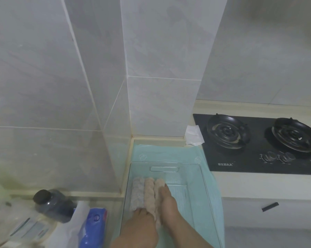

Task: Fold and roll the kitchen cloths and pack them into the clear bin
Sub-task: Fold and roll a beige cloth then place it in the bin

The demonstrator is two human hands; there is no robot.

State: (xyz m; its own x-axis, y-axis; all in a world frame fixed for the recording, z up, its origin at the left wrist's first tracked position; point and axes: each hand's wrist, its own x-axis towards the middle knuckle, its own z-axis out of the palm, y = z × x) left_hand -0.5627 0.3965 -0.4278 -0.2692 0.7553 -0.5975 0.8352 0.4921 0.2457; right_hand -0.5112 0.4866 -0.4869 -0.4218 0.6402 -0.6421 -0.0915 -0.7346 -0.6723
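Note:
A clear bin (203, 179) stands on a pale green cloth (160, 153) spread on the counter. Three rolled cloths lie side by side along its left half: a grey roll (138, 192), a beige roll (149, 193) and a pinkish roll (159, 185). My left hand (142, 224) rests inside the bin on the near ends of the grey and beige rolls. My right hand (167, 201) lies flat along the pinkish roll, fingers pointing away from me. The near ends of the rolls are hidden under my hands.
A black two-burner gas hob (258, 145) sits to the right, with a crumpled white tissue (193, 136) at its left corner. Left of the bin lie a blue packet (92, 228), a dark-lidded jar (52, 204) and a clear bottle (13, 226). Tiled walls close the back.

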